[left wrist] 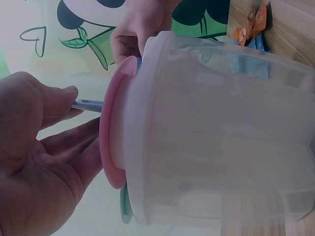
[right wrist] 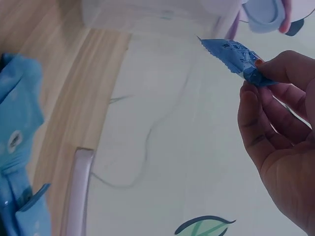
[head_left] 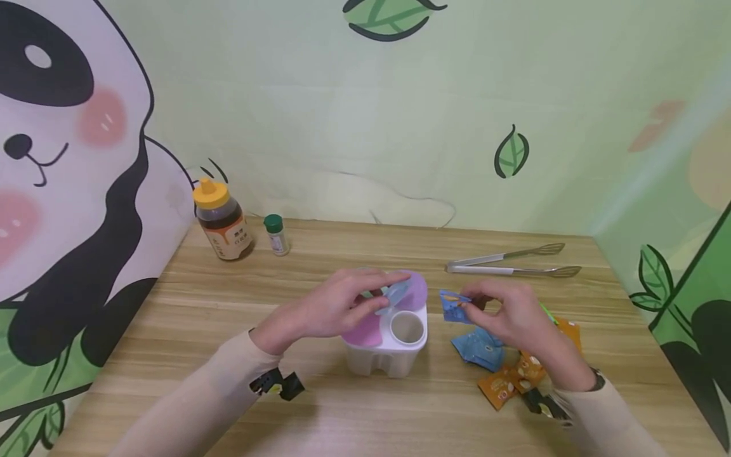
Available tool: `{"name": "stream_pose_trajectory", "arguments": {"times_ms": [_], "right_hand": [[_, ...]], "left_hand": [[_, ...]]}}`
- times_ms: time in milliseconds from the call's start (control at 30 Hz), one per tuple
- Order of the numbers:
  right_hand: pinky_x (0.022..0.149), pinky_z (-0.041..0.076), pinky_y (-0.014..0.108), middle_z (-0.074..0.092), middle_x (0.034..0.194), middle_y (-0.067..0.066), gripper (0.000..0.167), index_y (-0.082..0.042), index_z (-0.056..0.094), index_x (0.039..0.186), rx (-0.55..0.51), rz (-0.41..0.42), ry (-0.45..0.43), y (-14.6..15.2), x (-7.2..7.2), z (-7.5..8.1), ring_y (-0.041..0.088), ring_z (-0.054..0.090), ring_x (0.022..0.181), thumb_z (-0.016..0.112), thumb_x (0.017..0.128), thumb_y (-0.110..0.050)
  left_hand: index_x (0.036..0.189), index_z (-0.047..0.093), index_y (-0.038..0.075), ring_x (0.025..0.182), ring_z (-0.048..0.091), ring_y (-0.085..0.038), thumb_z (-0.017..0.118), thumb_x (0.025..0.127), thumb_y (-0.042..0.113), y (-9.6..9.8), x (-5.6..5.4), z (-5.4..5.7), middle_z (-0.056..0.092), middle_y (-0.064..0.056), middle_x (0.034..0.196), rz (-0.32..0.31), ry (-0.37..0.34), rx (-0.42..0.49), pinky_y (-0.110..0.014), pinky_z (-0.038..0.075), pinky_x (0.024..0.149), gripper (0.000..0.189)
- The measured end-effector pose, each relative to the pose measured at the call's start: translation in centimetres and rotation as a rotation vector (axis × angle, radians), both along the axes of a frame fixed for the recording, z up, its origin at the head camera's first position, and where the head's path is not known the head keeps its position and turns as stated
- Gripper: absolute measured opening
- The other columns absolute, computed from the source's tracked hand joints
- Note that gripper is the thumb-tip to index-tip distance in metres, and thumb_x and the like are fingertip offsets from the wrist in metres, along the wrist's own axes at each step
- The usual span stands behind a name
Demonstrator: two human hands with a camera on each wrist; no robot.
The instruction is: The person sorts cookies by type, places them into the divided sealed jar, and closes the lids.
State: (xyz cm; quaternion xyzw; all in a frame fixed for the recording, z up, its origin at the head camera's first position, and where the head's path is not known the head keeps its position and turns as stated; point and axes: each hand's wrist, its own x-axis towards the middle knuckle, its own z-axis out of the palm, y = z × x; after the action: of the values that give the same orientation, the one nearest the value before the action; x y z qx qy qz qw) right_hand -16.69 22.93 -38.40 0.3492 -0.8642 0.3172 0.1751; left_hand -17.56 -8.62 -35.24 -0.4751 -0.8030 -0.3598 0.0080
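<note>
Backdrop: pale-green printed sheet with panda and leaves (head_left: 320,120), behind at 12 o'clock and down the sides.
Table: light wood-grain tabletop (head_left: 417,419).
Container: boxy white plastic caddy with translucent walls (head_left: 407,362), upright, mid-table. Pink rounded lid (head_left: 363,333) at its 8 o'clock and purple rounded lid (head_left: 417,289) at its 1 o'clock look closed; round white well (head_left: 408,330) at 4 o'clock uncovered.
Left hand: (head_left: 334,304) over caddy, grasping small pale-blue plastic lid (head_left: 395,293) by thumb and fingers, lid tipped up at well's 11 o'clock. Hinge hidden. Best: light pinch, lid well back, fingers clear of the mouth, no tugging the caddy.
Right hand: (head_left: 511,314) at caddy's 3 o'clock, apart from it, thumb and fingertips grasping the packet below.
Tongs: silver metal pair with pale handles (head_left: 485,269), 2 o'clock of caddy, spread.
Bottle: clear, brown-filled, yellow-capped (head_left: 225,225), 10 o'clock, upright.
Orange packets: shiny printed sachets (head_left: 499,385), 4 o'clock, partly behind right hand.
Loose blue packet: crinkled sachet (head_left: 480,348), 3 o'clock, on table.
Shaker: small clear jar, green cap (head_left: 277,238), beside bottle.
Held packet: small blue foil sachet (head_left: 454,308), aloft, just above loose one. Best: hold by one end, keep it narrow-end toward the well, avoid squeezing contents.
</note>
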Motion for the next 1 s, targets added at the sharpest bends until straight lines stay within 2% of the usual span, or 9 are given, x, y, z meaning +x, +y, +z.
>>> {"name": "stream_pose_trajectory", "arguments": {"times_ms": [167,333,500,600,1000], "right_hand": [[0.063,0.053,0.015,0.071,0.080,-0.006,0.021,-0.014,0.071,0.088,-0.023,0.024,0.003,-0.4,0.4,0.7,0.002,0.062,0.069,0.075,0.074,0.002],[0.064,0.054,0.016,0.072,0.084,-0.003,0.025,-0.011,0.072,0.091,-0.068,0.049,-0.023,-0.8,0.9,1.4,0.003,0.064,0.071,0.074,0.073,0.006],[0.067,0.055,0.017,0.074,0.092,0.001,0.030,-0.010,0.073,0.099,-0.095,0.116,-0.031,-1.4,1.0,1.9,0.004,0.065,0.074,0.074,0.075,0.008],[0.067,0.055,0.017,0.074,0.093,-0.001,0.030,-0.012,0.074,0.099,-0.104,0.145,-0.031,-1.7,1.0,2.2,0.005,0.065,0.075,0.075,0.075,0.007],[0.068,0.055,0.018,0.073,0.090,-0.001,0.026,-0.013,0.074,0.096,-0.116,0.177,-0.018,-2.6,1.4,2.9,0.006,0.064,0.075,0.075,0.076,0.004]], "left_hand": [[0.142,0.051,0.011,0.096,0.067,-0.012,0.058,0.097,0.011,-0.1,-0.1,0.0,0.067,-0.008,0.118,0.006,-0.008,-0.003,-0.022,0.054,0.081,0.045],[0.142,0.051,0.010,0.095,0.067,-0.011,0.059,0.097,0.012,-0.1,-0.1,0.0,0.067,-0.008,0.117,0.004,-0.006,-0.004,-0.021,0.054,0.081,0.045],[0.142,0.050,0.007,0.096,0.068,-0.012,0.058,0.098,0.012,-0.1,-0.2,0.0,0.066,-0.010,0.122,-0.001,-0.007,-0.004,-0.022,0.054,0.082,0.045],[0.142,0.050,0.007,0.096,0.068,-0.012,0.058,0.098,0.012,-0.1,-0.3,-0.1,0.066,-0.010,0.123,0.001,-0.006,-0.005,-0.022,0.054,0.082,0.045],[0.141,0.052,0.010,0.098,0.066,-0.012,0.059,0.097,0.012,-0.1,-0.2,0.0,0.068,-0.007,0.118,0.013,-0.007,-0.009,-0.023,0.054,0.082,0.045]]}}
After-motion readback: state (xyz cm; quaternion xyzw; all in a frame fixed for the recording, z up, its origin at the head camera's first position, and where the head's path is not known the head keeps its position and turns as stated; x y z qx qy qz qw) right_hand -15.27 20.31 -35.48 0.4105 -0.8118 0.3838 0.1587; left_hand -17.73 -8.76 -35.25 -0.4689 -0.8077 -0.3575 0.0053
